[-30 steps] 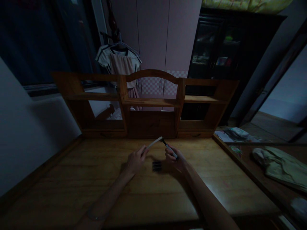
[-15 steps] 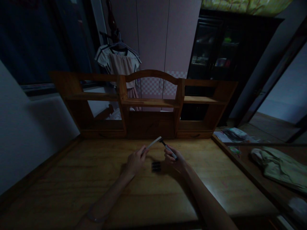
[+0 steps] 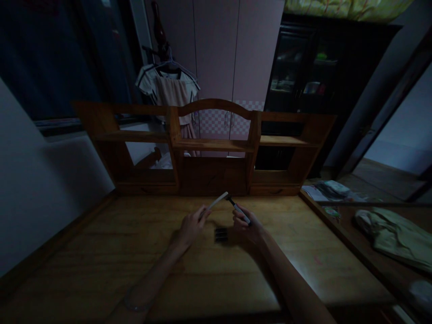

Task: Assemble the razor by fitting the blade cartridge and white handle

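Observation:
Above the middle of the wooden desk, my left hand [image 3: 193,226] is closed on one end of a thin pale strip [image 3: 218,198] that slants up to the right. My right hand [image 3: 248,223] is closed round the grey handle of a razor-like tool [image 3: 241,213]. The tool's dark head meets or nearly meets the strip's far tip; whether they touch I cannot tell. On the desktop between and just below my hands lies a small black ribbed item [image 3: 221,234].
A wooden shelf unit [image 3: 212,145] stands along the desk's back edge. To the right, beyond the desk's raised edge, lie papers [image 3: 326,191] and a pale green cloth [image 3: 398,234]. Clothes [image 3: 170,87] hang behind the shelf, and a wall is at the left.

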Demonstrator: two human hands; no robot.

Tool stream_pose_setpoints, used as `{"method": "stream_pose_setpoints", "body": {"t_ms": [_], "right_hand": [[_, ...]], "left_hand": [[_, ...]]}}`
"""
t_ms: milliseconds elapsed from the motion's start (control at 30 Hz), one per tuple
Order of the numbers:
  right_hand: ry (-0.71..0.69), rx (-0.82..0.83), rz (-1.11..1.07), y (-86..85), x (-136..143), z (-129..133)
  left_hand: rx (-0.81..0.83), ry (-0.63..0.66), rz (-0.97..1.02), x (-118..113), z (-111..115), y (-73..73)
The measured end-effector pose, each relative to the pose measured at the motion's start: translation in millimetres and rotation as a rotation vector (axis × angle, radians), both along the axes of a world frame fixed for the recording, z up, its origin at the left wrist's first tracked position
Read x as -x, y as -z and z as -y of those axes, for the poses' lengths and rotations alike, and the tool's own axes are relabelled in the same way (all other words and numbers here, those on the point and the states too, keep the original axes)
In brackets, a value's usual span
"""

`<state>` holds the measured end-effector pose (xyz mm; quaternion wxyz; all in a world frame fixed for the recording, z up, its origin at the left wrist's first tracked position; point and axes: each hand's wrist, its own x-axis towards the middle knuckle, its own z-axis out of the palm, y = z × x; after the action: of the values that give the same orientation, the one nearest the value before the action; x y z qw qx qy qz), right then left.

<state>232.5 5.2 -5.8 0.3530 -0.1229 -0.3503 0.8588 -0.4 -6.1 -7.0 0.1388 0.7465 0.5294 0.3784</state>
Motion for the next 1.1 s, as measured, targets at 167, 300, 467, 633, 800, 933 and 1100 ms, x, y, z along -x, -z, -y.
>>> {"method": "stream_pose_setpoints", "body": {"t_ms": [167,300,467,633,800,933,1100], "right_hand": [[0.012,-0.04,0.026,3.0,-1,-4],[0.177,-0.093,0.186,5.9,4,-8],[0.644,-0.299,0.557,6.2,12,-5],[0.703,-0.45,0.693,3.0,13,-1],[0.633,-0.416,0.665,-3.4,17,4],[0.604,-0.425,0.627,-8.1,21,9],[0.619,-0.415,0.563,-9.0,23,8]], "left_hand": [[0.069,-0.013,0.033,-1,1,-1.0],[0.071,-0.066,0.104,4,-5,3.1],[0.078,0.006,0.258,6,-10,3.8],[0.128,0.141,0.309,-2,-7,2.9],[0.146,0.181,0.301,-5,-3,1.6],[0.145,0.181,0.269,-3,-5,3.5],[0.117,0.084,0.252,2,-9,4.3]]}}
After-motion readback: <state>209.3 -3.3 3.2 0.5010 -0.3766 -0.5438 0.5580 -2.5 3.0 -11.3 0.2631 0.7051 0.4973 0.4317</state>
